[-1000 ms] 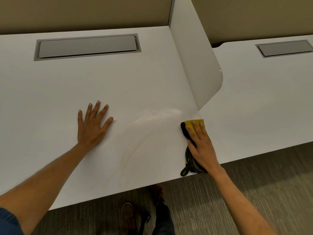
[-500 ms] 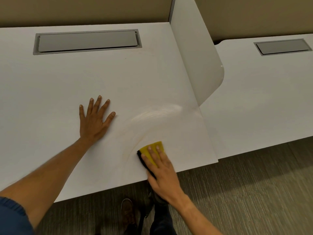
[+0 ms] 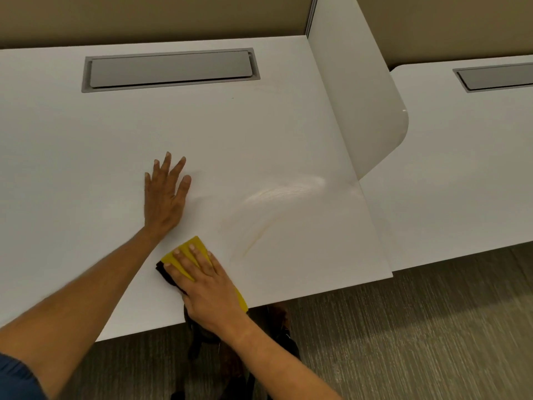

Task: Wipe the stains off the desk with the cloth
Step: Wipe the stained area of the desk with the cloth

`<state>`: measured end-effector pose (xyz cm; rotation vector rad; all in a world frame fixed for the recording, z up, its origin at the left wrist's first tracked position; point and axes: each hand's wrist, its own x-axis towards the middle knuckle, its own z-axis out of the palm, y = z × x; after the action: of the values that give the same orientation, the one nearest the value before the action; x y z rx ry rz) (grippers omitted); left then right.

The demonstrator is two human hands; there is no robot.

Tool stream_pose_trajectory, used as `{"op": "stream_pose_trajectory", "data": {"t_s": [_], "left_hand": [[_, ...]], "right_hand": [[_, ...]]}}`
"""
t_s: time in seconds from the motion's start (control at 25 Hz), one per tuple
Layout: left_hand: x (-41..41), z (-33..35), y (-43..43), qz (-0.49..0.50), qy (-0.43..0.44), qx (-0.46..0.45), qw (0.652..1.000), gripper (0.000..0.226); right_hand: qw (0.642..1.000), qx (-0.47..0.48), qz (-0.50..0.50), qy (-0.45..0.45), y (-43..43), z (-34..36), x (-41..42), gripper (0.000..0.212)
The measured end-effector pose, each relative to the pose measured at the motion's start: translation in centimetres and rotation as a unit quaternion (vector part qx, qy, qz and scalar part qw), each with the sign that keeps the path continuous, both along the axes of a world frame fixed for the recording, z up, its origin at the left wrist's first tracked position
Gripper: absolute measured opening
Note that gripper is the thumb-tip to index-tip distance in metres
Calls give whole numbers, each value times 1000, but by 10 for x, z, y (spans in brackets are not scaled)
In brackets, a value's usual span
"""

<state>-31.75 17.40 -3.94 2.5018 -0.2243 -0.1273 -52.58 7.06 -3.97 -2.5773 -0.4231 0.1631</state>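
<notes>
My right hand presses flat on a yellow cloth with a dark underside, near the front edge of the white desk. Part of the cloth hangs over that edge. A curved, faint yellowish smear with wet streaks lies on the desk to the right of the cloth. Fingers spread, my left hand rests palm down on the desk just behind and left of the cloth.
A grey cable hatch is set into the back of the desk. A white divider panel stands along the desk's right side. Beyond it is a second white desk. Grey carpet and my shoes lie below.
My right hand has slid the cloth leftward along the front of the desk, from the right edge by the divider to just below my left hand. The left hand stayed planted.
</notes>
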Motion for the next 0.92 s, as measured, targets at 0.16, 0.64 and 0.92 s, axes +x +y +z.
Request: {"op": "stream_pose_trajectory", "data": {"t_s": [0.16,0.64,0.92], "left_hand": [[0,-5,52,46,-21,168,984,66],[-6,-10,66,40,11,201,979,71],[-6,-6,64,38,15,204,978,72]], "right_hand": [[999,3,-34,-22,-1,-1,34,57],[987,-8,-149,-53,-105,-2,98,60],[967,-51,-245,-55,-229,4,90,54]]}}
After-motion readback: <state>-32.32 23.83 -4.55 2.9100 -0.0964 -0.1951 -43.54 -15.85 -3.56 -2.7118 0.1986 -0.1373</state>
